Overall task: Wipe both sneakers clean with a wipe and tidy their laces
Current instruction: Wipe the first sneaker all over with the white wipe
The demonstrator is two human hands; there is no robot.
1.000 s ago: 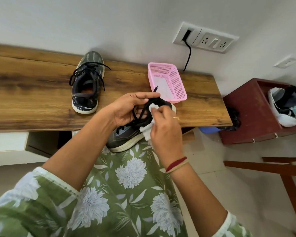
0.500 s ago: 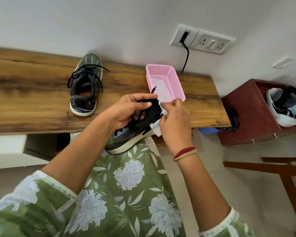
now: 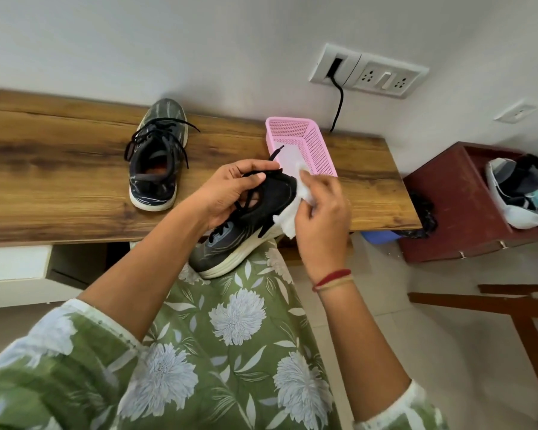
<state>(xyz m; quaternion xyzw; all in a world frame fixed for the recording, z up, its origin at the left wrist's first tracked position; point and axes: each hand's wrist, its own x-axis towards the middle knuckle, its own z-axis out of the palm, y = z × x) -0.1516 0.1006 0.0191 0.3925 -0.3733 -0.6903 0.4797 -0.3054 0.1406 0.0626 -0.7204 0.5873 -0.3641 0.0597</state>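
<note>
A green garment printed with large white chrysanthemum-like flowers and pale leaves (image 3: 230,336) is worn, covering the lap and both upper arms. Its sleeves are ended near the elbows by white edging (image 3: 106,318). The forearms are left bare. Thin red and beige thread bands (image 3: 333,279) are worn around the wrist of the right hand (image 3: 322,212).

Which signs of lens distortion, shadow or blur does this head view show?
Head view: wide-angle bending bows the wooden shelf edge; soft even light, with a faint shadow beside the sneaker on the shelf; the right hand and wipe look slightly soft.
</note>
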